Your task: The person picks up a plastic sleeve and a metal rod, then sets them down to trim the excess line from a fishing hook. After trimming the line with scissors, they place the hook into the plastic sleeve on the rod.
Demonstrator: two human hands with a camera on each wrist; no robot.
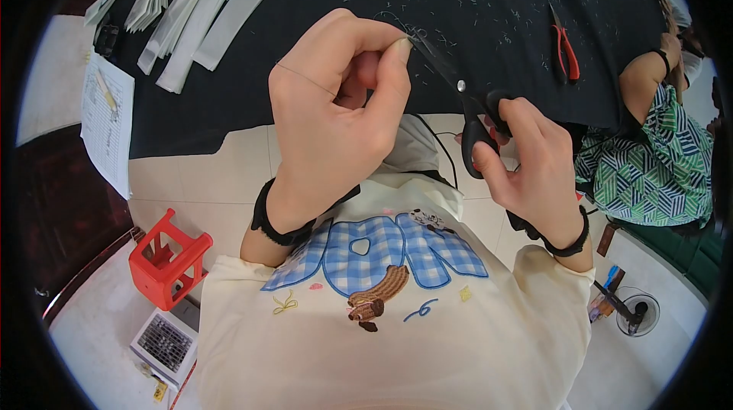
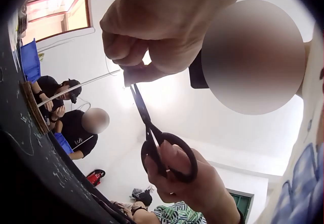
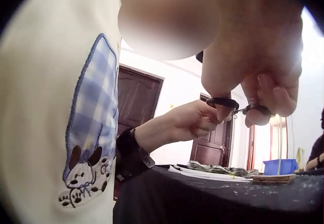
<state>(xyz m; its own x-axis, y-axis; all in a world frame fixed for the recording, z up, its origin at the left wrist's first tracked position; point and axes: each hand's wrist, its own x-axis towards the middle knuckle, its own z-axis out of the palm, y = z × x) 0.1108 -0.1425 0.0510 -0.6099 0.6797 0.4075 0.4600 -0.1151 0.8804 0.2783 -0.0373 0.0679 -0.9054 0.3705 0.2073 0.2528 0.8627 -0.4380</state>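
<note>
My left hand (image 1: 336,97) is raised over the front edge of the black-covered table, thumb and forefinger pinching a fine thread (image 1: 305,78). Part of that thread crosses the back of the hand. In my right hand (image 1: 538,154) I hold black-handled scissors (image 1: 461,86), thumb and fingers through the loops. Their blades point at the left fingertips, with the tips right beside the pinch. From the left wrist view, the scissors (image 2: 144,113) look nearly closed just below the left thumb tip. The right wrist view shows the handles, while the right hand (image 3: 253,57) covers much of the blades.
Fine clippings litter the black cloth (image 1: 489,36). Red-handled pliers (image 1: 565,55) lie at the right. White strips (image 1: 240,13) and a written sheet (image 1: 107,139) lie leftward. A wooden block (image 2: 34,105) bears a thin rod. A seated person (image 1: 641,104) is close at the right.
</note>
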